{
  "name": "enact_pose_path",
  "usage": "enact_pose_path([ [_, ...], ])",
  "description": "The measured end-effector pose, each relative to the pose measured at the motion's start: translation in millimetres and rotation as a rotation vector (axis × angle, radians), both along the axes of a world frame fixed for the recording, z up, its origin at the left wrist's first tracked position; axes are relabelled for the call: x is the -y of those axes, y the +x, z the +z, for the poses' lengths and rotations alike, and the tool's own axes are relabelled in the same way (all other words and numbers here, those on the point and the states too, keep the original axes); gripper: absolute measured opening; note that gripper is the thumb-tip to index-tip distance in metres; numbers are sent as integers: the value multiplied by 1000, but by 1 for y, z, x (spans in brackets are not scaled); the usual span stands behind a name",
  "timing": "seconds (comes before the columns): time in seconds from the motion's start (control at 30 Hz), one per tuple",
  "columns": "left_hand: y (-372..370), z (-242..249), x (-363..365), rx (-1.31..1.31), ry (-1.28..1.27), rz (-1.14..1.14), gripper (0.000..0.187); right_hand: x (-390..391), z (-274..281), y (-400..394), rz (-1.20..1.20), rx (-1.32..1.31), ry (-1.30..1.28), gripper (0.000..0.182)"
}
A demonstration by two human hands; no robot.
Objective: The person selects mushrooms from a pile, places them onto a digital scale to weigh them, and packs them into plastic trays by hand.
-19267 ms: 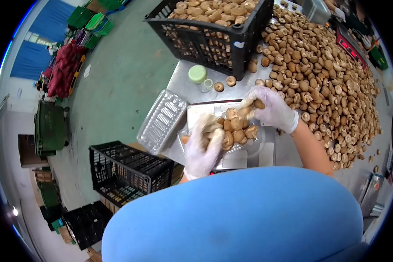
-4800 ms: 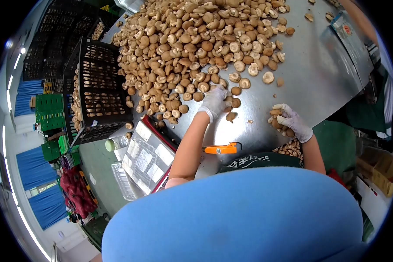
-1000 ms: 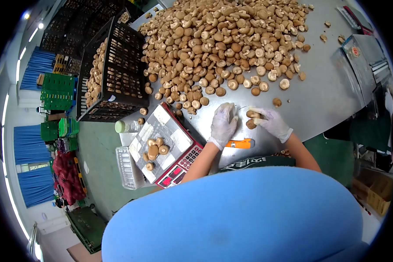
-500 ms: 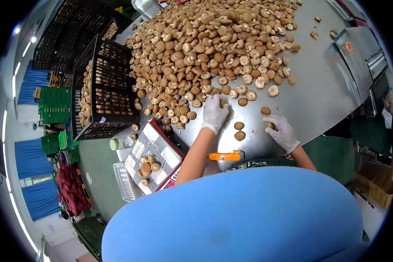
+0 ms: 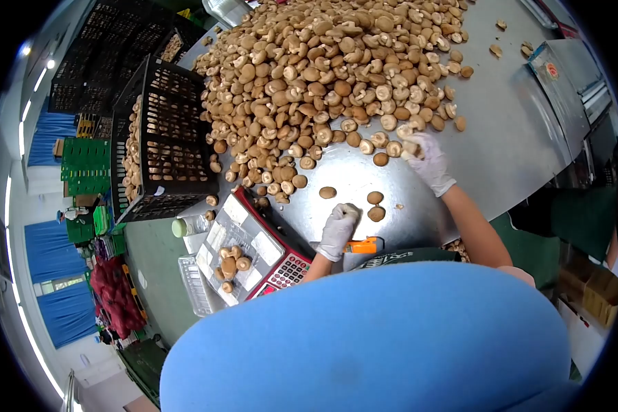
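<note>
My left hand (image 5: 339, 231), in a white glove, is closed low over the steel table beside an orange-handled cutter (image 5: 364, 245); what its curled fingers hold, if anything, is hidden. At the near right edge of the shiitake pile (image 5: 323, 82), my gloved right hand (image 5: 430, 165) has its fingers closed round a pale mushroom (image 5: 410, 148), partly covered. A single brown mushroom (image 5: 327, 193) lies above my left hand. Two more mushrooms (image 5: 375, 206) lie cap up between my hands.
A red-framed scale (image 5: 254, 254) stands left of my left hand, with several mushrooms (image 5: 232, 266) on its plate. Farther left is a black crate (image 5: 175, 137) holding mushrooms. A metal box (image 5: 556, 93) stands at the table's right side.
My left hand has drawn back from the pile towards me, and a mushroom now lies on the table above it. My right hand has moved forward to the pile's edge.
</note>
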State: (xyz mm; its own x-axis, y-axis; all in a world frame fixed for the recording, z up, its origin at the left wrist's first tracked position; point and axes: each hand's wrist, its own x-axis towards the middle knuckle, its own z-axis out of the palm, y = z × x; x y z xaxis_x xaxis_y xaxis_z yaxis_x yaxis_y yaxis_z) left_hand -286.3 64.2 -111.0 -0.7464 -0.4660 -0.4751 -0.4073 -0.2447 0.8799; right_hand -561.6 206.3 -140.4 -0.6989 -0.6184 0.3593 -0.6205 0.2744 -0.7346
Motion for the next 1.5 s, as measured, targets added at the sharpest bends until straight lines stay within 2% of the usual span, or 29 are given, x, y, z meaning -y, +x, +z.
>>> enact_pose_path([
  [0.03, -15, 18, -17, 130, -241, -5, 31, 8, -2, 3, 7, -4, -3, 46],
  [0.07, -25, 29, -19, 334, -473, -185, 71, 16, -3, 5, 47, 39, -8, 46],
  [0.1, -33, 39, -22, 333, -474, -178, 71, 23, -2, 7, 88, 83, -12, 47],
  [0.17, -45, 47, -24, 406, -850, -477, 98, 39, 3, -2, 152, 151, -48, 51],
  [0.2, -52, 43, -22, 470, -833, -544, 122, 46, 5, -6, 227, 193, -124, 52],
  [0.23, -57, 35, -18, 472, -833, -540, 122, 53, 8, -7, 300, 236, -199, 53],
  [0.3, -66, 22, -10, 272, -744, -295, 122, 62, 13, -9, 315, 313, -183, 49],
  [0.33, -74, 26, -3, 281, -667, -244, 128, 66, 14, -12, 335, 428, -161, 48],
  [0.37, -78, -11, 9, 9, -706, -110, 132, 70, 16, -14, 355, 542, -140, 48],
  [0.43, -102, 36, 25, 250, -521, -270, 135, 77, 19, -17, 372, 562, -117, 47],
  [0.57, -115, 16, 31, 160, -471, -253, 132, 80, 23, -16, 400, 660, -154, 43],
  [0.63, -116, 37, 24, 69, -326, -332, 129, 76, 18, -22, 476, 785, -162, 41],
  [0.67, -115, 48, 17, 50, -246, -310, 124, 70, 18, -17, 440, 761, -141, 40],
  [0.77, -106, 12, 10, -58, -130, -285, 118, 55, 19, -10, 417, 639, -30, 43],
  [0.8, -101, 12, 6, 54, -336, -331, 106, 51, 20, -7, 432, 489, -15, 39],
  [0.83, -98, 12, -1, 56, -336, -335, 106, 44, 21, -4, 428, 491, -17, 39],
  [0.9, -95, 11, -19, -32, -28, -371, 95, 29, 25, 4, 415, 999, 5, 35],
  [0.93, -95, 24, -31, -8, -204, -486, 85, 18, 55, 9, 362, 831, 178, 35],
  [0.97, -93, 24, -42, -35, -206, -537, 80, 5, 46, 13, 396, 582, 171, 34],
  [1.03, -99, 16, -74, -207, 219, -394, 76, -26, 69, 26, 258, 800, 253, 32],
  [1.07, -103, 12, -82, -209, 224, -401, 76, -43, 65, 27, 249, 800, 254, 32],
  [1.13, -113, 26, -95, 12, -400, -829, 69, -89, 55, 21, 276, 461, 265, 32],
  [1.17, -119, 38, -103, 2, -396, -836, 69, -111, 52, 21, 266, 458, 270, 32],
  [1.23, -131, 93, -116, 72, -204, -1148, 66, -155, 58, 22, 182, 670, 285, 31],
  [1.27, -127, 62, -131, 67, -203, -1155, 66, -177, 59, 25, 137, 586, 323, 29],
  [1.3, -120, 17, -154, -251, -21, -1113, 67, -198, 60, 28, 93, 502, 360, 27],
  [1.37, -118, -1, -167, -565, 165, -1054, 67, -240, 60, 30, 10, 619, 455, 23],
  [1.43, -118, 36, -149, -232, -18, -1158, 69, -252, 77, 33, -75, 742, 542, 20],
  [1.5, -112, 51, -131, -155, -69, -1140, 62, -240, 112, 36, -295, 512, 834, 19],
])
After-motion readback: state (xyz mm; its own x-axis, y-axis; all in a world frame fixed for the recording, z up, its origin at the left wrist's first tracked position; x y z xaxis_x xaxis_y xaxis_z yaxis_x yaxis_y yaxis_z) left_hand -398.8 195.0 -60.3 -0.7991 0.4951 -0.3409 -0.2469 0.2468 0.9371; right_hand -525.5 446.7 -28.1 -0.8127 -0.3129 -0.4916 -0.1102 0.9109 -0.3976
